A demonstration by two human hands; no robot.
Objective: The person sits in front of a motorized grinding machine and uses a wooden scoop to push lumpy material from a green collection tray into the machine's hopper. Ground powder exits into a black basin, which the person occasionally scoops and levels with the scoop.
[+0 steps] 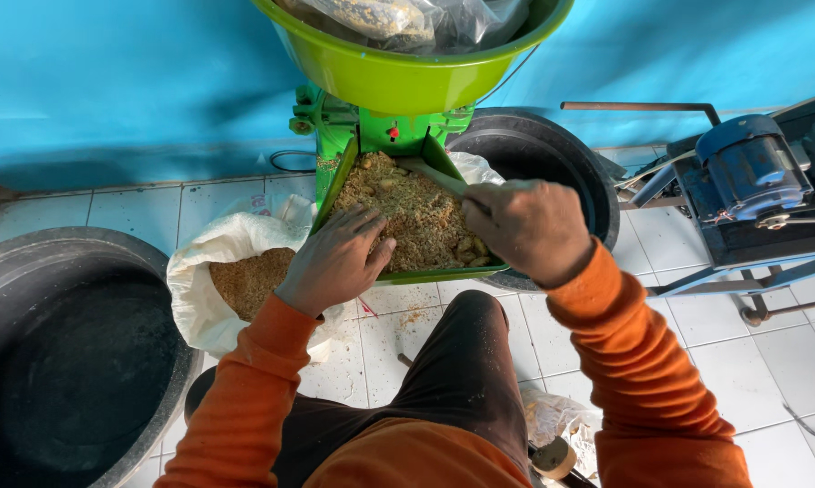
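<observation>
White sack [210, 271] of brown meal stands left of the green tray [444, 269]. Tray holds coarse tan feed [407, 212]. Left hand [335, 260] fingers spread on it; right hand [529, 226] fingers clenched around a stick [430, 173].

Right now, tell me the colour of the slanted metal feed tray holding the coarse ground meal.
Bright green, seen best in the head view: the slanted metal feed tray.

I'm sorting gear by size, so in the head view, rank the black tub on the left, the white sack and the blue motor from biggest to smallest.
1. Black tub, though it is cut off by the frame and sits nearer the camera.
2. White sack.
3. Blue motor.
</observation>
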